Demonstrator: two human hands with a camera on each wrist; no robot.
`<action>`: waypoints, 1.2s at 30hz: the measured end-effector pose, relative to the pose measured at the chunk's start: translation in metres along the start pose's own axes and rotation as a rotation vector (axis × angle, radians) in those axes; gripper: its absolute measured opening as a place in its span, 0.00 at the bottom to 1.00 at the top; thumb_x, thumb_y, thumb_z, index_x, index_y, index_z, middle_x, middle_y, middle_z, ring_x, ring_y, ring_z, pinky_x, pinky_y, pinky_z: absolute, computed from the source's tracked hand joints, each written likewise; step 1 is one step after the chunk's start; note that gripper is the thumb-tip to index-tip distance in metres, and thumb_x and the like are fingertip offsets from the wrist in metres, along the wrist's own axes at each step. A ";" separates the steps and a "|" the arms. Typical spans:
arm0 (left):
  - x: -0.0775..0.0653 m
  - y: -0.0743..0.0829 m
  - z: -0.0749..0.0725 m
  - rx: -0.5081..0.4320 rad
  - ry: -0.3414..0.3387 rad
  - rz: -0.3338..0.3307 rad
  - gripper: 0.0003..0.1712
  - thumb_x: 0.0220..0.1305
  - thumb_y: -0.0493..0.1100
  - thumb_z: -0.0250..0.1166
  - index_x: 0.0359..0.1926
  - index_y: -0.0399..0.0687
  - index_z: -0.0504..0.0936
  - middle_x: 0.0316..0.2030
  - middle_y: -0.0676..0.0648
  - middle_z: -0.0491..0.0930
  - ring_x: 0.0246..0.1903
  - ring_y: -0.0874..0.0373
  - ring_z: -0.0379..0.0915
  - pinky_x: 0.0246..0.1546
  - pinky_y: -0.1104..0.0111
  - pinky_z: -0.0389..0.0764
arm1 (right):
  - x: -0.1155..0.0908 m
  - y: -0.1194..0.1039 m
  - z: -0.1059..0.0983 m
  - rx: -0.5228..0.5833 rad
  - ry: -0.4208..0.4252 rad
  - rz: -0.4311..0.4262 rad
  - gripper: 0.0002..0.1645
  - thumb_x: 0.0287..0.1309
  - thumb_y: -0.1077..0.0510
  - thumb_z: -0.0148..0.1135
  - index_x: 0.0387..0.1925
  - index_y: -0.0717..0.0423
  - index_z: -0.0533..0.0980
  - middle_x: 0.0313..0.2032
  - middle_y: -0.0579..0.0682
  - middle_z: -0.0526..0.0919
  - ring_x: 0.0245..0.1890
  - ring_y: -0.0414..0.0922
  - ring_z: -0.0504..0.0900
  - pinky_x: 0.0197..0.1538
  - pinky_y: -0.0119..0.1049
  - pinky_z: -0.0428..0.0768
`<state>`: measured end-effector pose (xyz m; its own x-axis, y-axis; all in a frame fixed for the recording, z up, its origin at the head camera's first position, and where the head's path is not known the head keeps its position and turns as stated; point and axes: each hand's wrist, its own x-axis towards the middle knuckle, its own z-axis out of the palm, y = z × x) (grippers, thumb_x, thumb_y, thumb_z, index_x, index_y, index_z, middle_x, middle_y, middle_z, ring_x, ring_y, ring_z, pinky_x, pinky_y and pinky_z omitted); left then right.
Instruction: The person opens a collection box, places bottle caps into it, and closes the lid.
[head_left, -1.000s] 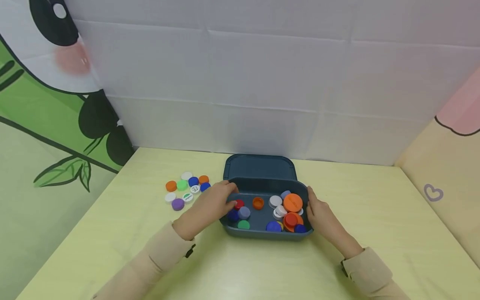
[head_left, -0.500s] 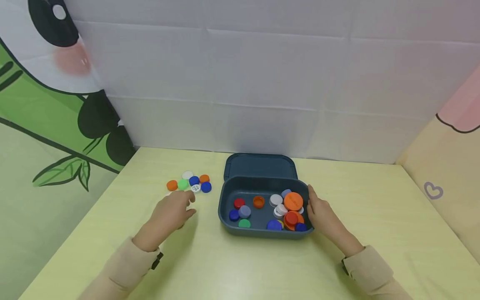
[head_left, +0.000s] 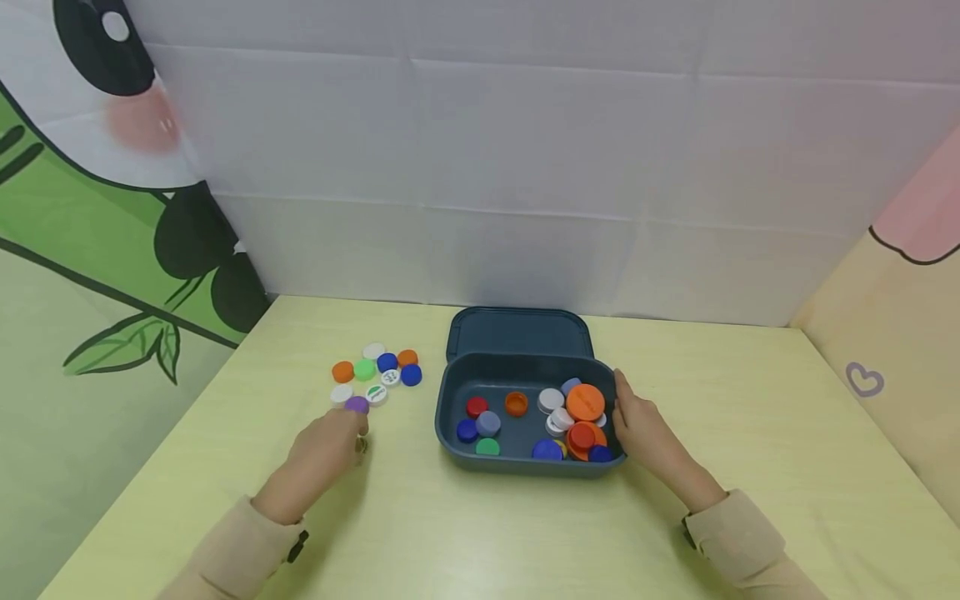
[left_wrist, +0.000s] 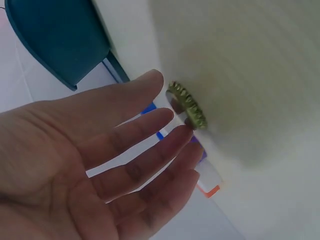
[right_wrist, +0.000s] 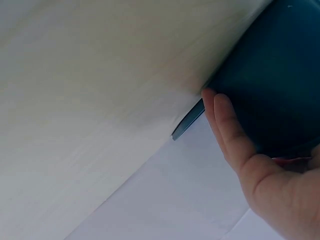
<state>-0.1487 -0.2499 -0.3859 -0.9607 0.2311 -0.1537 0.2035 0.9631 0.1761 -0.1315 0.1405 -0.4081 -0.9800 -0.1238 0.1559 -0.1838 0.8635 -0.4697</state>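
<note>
My left hand [head_left: 318,458] is low over the table, left of a dark blue lidless box [head_left: 517,471]. A gold crown bottle cap [left_wrist: 189,106] is right at its fingertips, beneath the hand in the head view. The fingers are only slightly bent, the thumb apart from them. Just beyond lies a purple cap [head_left: 357,404]. My right hand [head_left: 651,437] holds the right end of the box, fingers along the outer wall and thumb at the rim. Inside the box are a red cap [head_left: 477,407], an orange cap [head_left: 586,402] and several others.
Loose caps lie left of the box, among them a green cap [head_left: 365,370], a blue cap [head_left: 411,375] and a white cap [head_left: 342,395]. The dark blue lid [head_left: 520,332] lies behind the box, before a pale wall [head_left: 450,167]. Pale yellow tabletop [head_left: 480,542] stretches in front.
My left hand has moved from over the left end of the box, leftward and nearer, to the gold bottle cap beside the loose caps. My right hand has stayed on the box.
</note>
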 end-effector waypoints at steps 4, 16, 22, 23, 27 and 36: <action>0.000 -0.001 0.006 0.000 0.028 0.000 0.06 0.49 0.29 0.59 0.30 0.38 0.80 0.24 0.45 0.77 0.22 0.56 0.66 0.21 0.67 0.69 | 0.000 0.000 0.001 -0.003 0.000 0.001 0.31 0.61 0.68 0.44 0.62 0.78 0.51 0.36 0.69 0.78 0.30 0.49 0.77 0.37 0.45 0.80; 0.002 -0.003 0.012 -0.036 0.047 -0.005 0.06 0.49 0.28 0.59 0.22 0.40 0.77 0.18 0.48 0.68 0.19 0.57 0.62 0.19 0.70 0.63 | -0.002 0.000 0.001 -0.005 -0.001 0.002 0.30 0.61 0.68 0.44 0.62 0.78 0.51 0.46 0.74 0.75 0.41 0.58 0.80 0.44 0.50 0.77; 0.001 -0.003 0.012 -0.032 0.046 -0.002 0.05 0.48 0.27 0.59 0.25 0.39 0.79 0.21 0.47 0.75 0.20 0.57 0.66 0.20 0.69 0.69 | -0.002 0.000 0.002 -0.007 -0.001 0.003 0.30 0.61 0.67 0.44 0.62 0.78 0.51 0.45 0.74 0.75 0.40 0.57 0.80 0.44 0.49 0.78; 0.001 -0.003 0.012 -0.029 0.051 0.002 0.05 0.48 0.27 0.60 0.26 0.39 0.80 0.22 0.47 0.76 0.21 0.57 0.67 0.21 0.68 0.69 | -0.001 0.000 0.002 -0.008 -0.001 0.003 0.30 0.61 0.67 0.44 0.62 0.78 0.51 0.45 0.73 0.76 0.39 0.56 0.80 0.44 0.49 0.78; 0.000 -0.002 0.011 -0.026 0.066 0.015 0.05 0.48 0.27 0.60 0.25 0.38 0.80 0.21 0.48 0.74 0.20 0.57 0.65 0.21 0.69 0.68 | -0.001 0.001 0.002 -0.007 0.001 0.003 0.31 0.61 0.67 0.44 0.62 0.78 0.51 0.42 0.72 0.77 0.35 0.53 0.80 0.42 0.48 0.79; 0.001 -0.003 0.012 -0.033 0.069 0.029 0.03 0.48 0.29 0.64 0.28 0.35 0.80 0.25 0.45 0.74 0.23 0.56 0.66 0.25 0.68 0.72 | 0.001 0.004 0.003 0.001 -0.003 0.003 0.31 0.61 0.67 0.44 0.63 0.77 0.50 0.43 0.72 0.76 0.33 0.50 0.77 0.41 0.47 0.79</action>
<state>-0.1482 -0.2506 -0.3981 -0.9655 0.2476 -0.0805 0.2262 0.9509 0.2113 -0.1338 0.1418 -0.4122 -0.9808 -0.1227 0.1515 -0.1808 0.8636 -0.4707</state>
